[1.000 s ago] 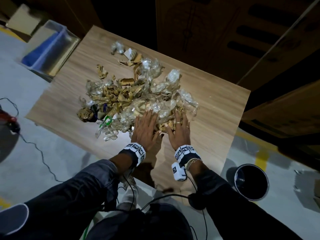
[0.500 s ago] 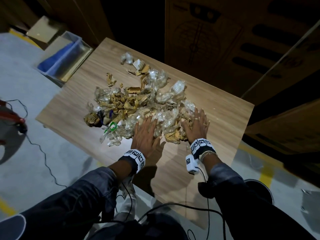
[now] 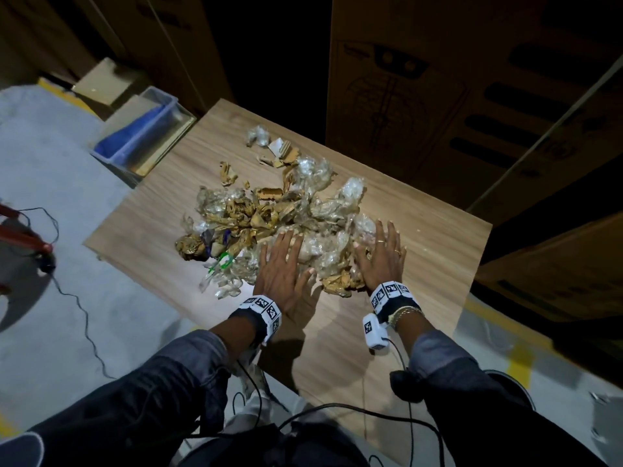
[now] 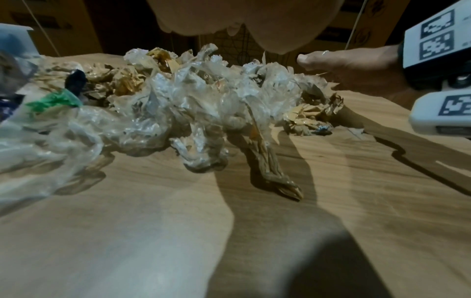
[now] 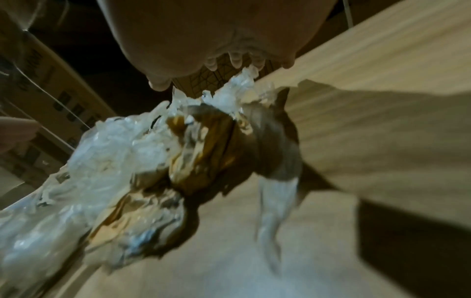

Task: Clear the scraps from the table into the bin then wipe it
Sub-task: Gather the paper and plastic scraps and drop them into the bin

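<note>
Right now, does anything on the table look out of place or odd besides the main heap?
A few scraps lie apart at the table's far corner, outside what the left hand and right hand bracket. A green bit and a dark blue one stand out in the brown-and-clear pile. Nothing has spilled.

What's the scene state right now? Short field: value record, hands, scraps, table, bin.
left hand: flat, fingers spread, resting on the near edge of the scrap pile
right hand: flat, fingers spread, on the pile's right side
scrap pile: crumpled clear plastic and brown paper, all on the table
table: wooden, not yet cleared or wiped
bin: on the floor, mostly hidden behind the right sleeve
blue tub: on the floor past the table's far left corner
</note>
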The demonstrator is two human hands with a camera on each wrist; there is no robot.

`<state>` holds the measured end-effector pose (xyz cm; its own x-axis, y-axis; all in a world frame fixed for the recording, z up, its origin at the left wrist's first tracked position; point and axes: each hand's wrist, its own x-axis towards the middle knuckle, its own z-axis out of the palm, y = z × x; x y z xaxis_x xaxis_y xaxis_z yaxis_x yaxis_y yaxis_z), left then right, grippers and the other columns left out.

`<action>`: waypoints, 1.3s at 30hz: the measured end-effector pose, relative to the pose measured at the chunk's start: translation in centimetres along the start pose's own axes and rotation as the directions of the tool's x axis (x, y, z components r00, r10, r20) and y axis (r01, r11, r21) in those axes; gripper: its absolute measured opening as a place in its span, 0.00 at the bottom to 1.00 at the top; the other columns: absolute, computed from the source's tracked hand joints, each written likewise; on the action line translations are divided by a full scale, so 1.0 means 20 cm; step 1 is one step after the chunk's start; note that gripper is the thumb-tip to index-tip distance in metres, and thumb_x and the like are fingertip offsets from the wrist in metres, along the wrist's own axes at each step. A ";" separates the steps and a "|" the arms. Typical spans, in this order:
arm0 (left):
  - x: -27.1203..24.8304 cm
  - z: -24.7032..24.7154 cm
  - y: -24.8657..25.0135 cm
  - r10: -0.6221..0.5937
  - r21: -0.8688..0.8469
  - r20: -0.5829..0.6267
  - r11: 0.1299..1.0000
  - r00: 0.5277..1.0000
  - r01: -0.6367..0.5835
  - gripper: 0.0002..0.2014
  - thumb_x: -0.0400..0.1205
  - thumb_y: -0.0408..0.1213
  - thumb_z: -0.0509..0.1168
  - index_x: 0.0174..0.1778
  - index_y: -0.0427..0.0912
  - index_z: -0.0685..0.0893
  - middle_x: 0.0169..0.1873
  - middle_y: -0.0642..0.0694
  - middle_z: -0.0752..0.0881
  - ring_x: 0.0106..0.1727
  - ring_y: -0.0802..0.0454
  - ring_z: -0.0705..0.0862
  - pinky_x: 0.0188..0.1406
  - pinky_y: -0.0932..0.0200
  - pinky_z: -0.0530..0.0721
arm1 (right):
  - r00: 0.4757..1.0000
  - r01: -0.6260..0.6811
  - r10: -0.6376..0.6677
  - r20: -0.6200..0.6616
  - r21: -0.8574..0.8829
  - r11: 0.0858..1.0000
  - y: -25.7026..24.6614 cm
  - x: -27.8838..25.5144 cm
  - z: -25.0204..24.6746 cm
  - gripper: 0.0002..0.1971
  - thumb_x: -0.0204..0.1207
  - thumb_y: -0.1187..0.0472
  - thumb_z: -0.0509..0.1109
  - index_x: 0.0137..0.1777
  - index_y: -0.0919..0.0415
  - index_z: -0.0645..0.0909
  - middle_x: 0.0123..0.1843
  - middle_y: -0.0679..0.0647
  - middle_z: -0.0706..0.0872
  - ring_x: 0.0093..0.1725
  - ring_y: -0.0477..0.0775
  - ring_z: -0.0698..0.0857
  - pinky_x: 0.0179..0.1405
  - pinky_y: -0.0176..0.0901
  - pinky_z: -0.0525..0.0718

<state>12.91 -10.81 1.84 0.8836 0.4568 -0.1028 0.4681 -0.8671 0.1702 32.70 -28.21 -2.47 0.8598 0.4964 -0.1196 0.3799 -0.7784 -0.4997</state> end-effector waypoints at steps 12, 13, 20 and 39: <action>0.12 -0.07 -0.18 0.011 -0.062 -0.042 0.998 0.999 -0.014 0.38 0.89 0.64 0.45 0.93 0.48 0.51 0.93 0.45 0.47 0.93 0.45 0.47 0.89 0.31 0.45 | 0.976 0.173 -0.162 0.143 -0.069 0.983 -0.06 0.30 -0.22 0.41 0.87 0.33 0.61 0.94 0.45 0.48 0.96 0.52 0.46 0.94 0.61 0.52 0.90 0.71 0.57; 0.13 -0.07 -0.21 0.005 -0.074 -0.047 0.997 0.999 -0.009 0.38 0.88 0.64 0.45 0.93 0.48 0.52 0.93 0.45 0.47 0.93 0.45 0.48 0.89 0.31 0.45 | 0.975 0.179 -0.168 0.146 -0.069 0.981 -0.07 0.34 -0.22 0.41 0.87 0.34 0.61 0.94 0.44 0.48 0.96 0.52 0.47 0.94 0.61 0.53 0.90 0.71 0.58; 0.22 -0.02 -0.36 -0.023 -0.130 -0.066 0.991 0.998 0.014 0.37 0.89 0.62 0.48 0.92 0.50 0.53 0.93 0.46 0.48 0.93 0.47 0.46 0.88 0.34 0.44 | 0.952 0.224 -0.201 0.232 -0.077 0.972 -0.11 0.64 -0.18 0.40 0.87 0.35 0.59 0.93 0.41 0.46 0.96 0.50 0.44 0.94 0.59 0.49 0.90 0.73 0.56; 0.22 -0.08 -0.33 -0.064 -0.085 -0.046 0.995 0.997 0.060 0.38 0.89 0.63 0.52 0.92 0.49 0.54 0.93 0.44 0.51 0.93 0.45 0.49 0.90 0.33 0.47 | 0.905 0.322 -0.347 0.248 0.136 0.937 -0.27 0.52 -0.07 0.34 0.91 0.35 0.54 0.93 0.34 0.46 0.95 0.41 0.38 0.94 0.51 0.48 0.92 0.72 0.47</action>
<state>13.68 -2.70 1.85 0.8514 0.5200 -0.0681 0.5195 -0.8183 0.2460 40.18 -19.38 0.25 0.5616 0.8141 -0.1476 0.5861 -0.5173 -0.6235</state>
